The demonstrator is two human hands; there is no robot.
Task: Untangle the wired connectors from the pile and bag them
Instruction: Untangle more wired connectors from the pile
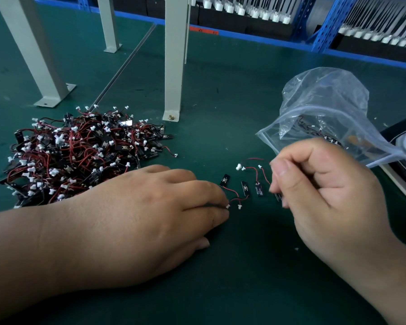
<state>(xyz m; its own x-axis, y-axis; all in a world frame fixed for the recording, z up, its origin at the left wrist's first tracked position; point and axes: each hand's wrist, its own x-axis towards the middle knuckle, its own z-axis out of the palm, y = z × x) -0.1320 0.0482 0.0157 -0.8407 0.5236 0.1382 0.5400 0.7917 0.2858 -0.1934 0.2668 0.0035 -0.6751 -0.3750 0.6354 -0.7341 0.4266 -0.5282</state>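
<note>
- Right of the pile (80, 156), a few loose connectors (245, 186) lie strung out between the two hands: small black boards on thin red leads with white plugs.
- Left hand (150, 219), just right of the pile, lies flat with its fingers pressed together, the tips pinning a lead to the green mat (220, 102).
- Right hand (319, 191), farther right of the pile, is curled, thumb and forefinger pinching one lead down near its board.
- These look feather-light and floppy. Leads will likely snag and drag their neighbours along, so I'd take each one by the board or plug and never yank the wire.
- Clear bag (326, 102), well right of the pile, sits mouth open with a few pieces inside.
- Knuckles hide exactly what the right fingertips grip, and I can't count how many leads cross under the left.
</note>
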